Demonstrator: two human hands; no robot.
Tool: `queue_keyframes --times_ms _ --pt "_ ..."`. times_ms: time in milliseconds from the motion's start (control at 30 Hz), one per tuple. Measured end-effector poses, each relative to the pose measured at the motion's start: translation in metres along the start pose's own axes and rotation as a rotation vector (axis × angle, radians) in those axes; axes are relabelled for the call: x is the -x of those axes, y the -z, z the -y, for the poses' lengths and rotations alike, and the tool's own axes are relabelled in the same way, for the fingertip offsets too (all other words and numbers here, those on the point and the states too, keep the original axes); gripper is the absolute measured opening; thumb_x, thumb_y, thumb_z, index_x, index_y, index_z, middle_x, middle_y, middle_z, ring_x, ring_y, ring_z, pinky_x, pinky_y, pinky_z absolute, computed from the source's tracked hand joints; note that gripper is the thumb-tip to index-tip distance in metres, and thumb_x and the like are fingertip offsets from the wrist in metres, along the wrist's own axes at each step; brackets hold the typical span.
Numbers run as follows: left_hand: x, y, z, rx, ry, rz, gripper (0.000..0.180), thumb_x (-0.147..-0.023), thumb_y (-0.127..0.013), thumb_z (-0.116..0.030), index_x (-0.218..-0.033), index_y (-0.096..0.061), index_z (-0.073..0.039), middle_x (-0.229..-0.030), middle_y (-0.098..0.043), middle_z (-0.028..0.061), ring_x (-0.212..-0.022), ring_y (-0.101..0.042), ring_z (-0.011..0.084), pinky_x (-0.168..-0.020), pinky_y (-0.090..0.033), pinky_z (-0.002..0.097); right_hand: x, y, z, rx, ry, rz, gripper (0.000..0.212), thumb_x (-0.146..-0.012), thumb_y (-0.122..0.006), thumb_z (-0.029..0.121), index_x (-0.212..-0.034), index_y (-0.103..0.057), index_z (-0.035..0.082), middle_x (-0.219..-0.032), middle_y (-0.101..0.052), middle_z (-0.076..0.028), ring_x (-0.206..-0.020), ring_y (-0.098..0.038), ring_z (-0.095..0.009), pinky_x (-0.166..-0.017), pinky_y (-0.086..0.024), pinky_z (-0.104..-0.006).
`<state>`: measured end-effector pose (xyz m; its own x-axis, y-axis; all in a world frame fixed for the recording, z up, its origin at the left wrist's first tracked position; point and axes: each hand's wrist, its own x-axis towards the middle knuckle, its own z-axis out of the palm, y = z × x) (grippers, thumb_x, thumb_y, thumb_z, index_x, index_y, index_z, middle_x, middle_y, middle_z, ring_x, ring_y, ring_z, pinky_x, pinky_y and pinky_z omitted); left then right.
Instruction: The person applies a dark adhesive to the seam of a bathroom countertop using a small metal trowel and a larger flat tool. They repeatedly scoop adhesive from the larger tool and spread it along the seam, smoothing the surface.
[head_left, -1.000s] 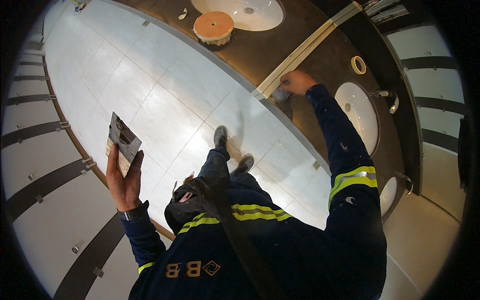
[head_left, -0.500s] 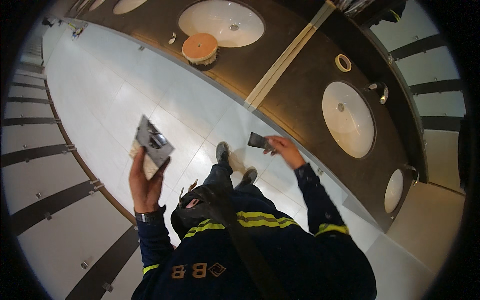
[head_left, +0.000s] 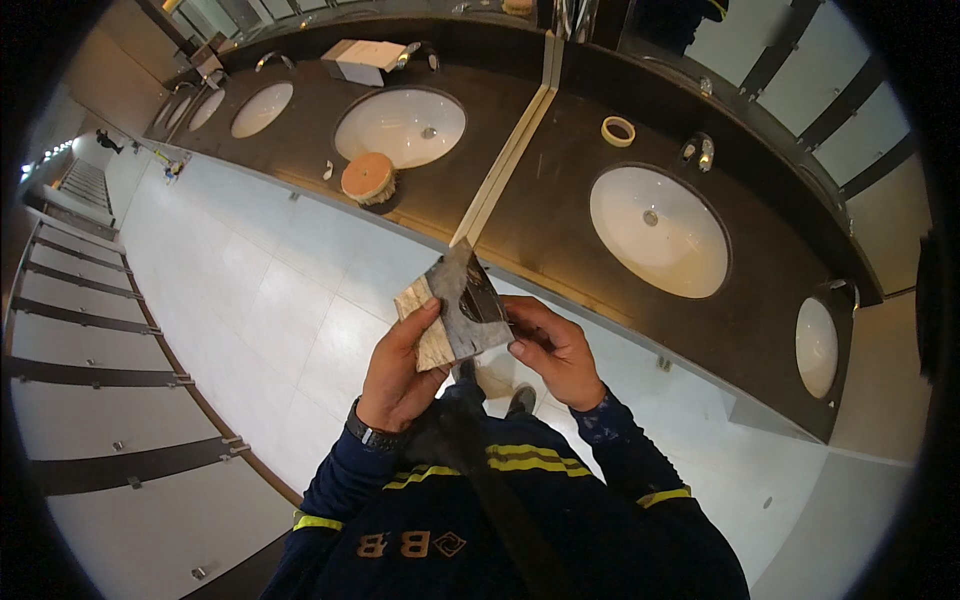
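Note:
My left hand (head_left: 402, 368) grips a flat, roughly square grey plate (head_left: 452, 335) by its pale, wood-like strip, thumb on top. A glossy dark patch (head_left: 482, 298), which looks like paste, lies on the plate's grey face. At the plate's right edge is my right hand (head_left: 552, 345), thumb and fingers pinched together. The small dark scraper in this hand is mostly hidden here, and I cannot tell it apart from the dark patch. Both hands are held in front of my body, over the floor beside the counter.
A long dark counter (head_left: 560, 225) with white oval basins (head_left: 660, 232) runs along the far and right side. On it are a round brush (head_left: 368, 178), a tape roll (head_left: 618, 131), a white box (head_left: 362, 60) and pale strips (head_left: 510, 150). White cubicle panels (head_left: 100, 412) line the left.
My hands have come together: the left moved right with the plate, and the right moved left with the scraper to the plate's edge. The view has shifted, showing more of the counter's far end.

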<state>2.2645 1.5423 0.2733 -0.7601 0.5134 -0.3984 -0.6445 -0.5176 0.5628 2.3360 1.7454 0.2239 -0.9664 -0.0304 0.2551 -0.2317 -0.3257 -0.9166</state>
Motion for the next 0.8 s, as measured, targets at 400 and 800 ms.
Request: queue_keyframes --times_ms 400,800 --pt "0.05 -0.05 -0.002 -0.385 -0.522 0.0 0.038 -0.103 -0.064 -0.017 -0.135 -0.054 0.0 -0.121 -0.067 0.0077 -0.109 -0.067 0.0182 -0.094 -0.054 0.034 0.034 0.061 0.058 0.703 0.027 -0.237 0.037 -0.096 -0.066 0.007 -0.133 -0.066 0.006 -0.134 -0.066 -0.013 -0.12 -0.064 -0.025 -0.104 -0.049 -0.0372" --pt "0.075 -0.058 0.009 -0.454 -0.897 -0.024 0.038 -0.108 -0.054 -0.019 -0.14 -0.048 0.0 -0.132 -0.059 0.0079 -0.118 -0.058 0.0173 -0.1 -0.049 0.0347 0.033 -0.002 0.121 0.142 -0.091 -0.224 0.016 -0.109 -0.051 0.015 -0.12 -0.054 0.004 -0.091 -0.072 -0.012 -0.066 -0.062 -0.012 -0.06 -0.049 -0.0251"
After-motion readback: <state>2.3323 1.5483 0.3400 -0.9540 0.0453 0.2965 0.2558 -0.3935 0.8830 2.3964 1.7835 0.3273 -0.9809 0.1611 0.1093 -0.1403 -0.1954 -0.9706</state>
